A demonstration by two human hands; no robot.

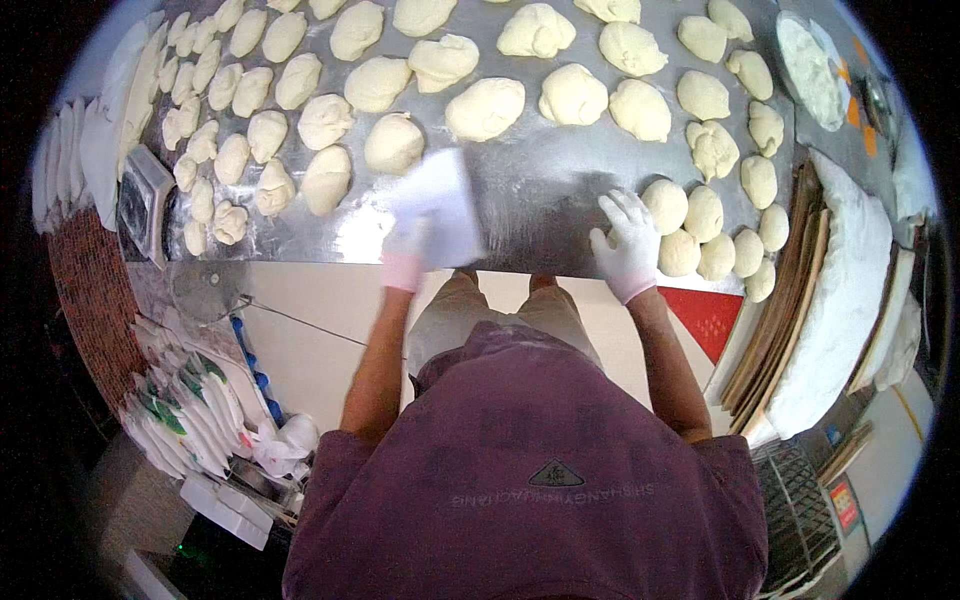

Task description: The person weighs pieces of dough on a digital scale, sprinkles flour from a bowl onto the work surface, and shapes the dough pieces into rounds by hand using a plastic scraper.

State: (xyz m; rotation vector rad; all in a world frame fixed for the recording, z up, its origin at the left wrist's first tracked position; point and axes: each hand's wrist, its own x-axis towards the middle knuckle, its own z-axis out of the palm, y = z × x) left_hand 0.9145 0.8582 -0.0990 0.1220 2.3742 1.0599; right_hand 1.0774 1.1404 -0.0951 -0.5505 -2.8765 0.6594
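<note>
1. The steel counter (pixel 540 190) is shiny, flour-dusted and crowded with soft, lumpy dough balls (pixel 485 108).
2. Bare metal stays open between the hands, near the front edge.
3. The gloved left hand (pixel 408 252) has its grip closed on a flat white scraper (pixel 440 205), blurred.
4. The gloved right hand (pixel 627 245) lies open, fingers spread, touching a round dough ball (pixel 664 205).

Bright overhead light is glaring off the steel table (pixel 540 190); fisheye distortion is bending edges, corners are vignetting black, and the left hand (pixel 415 245) is blurring.
</note>
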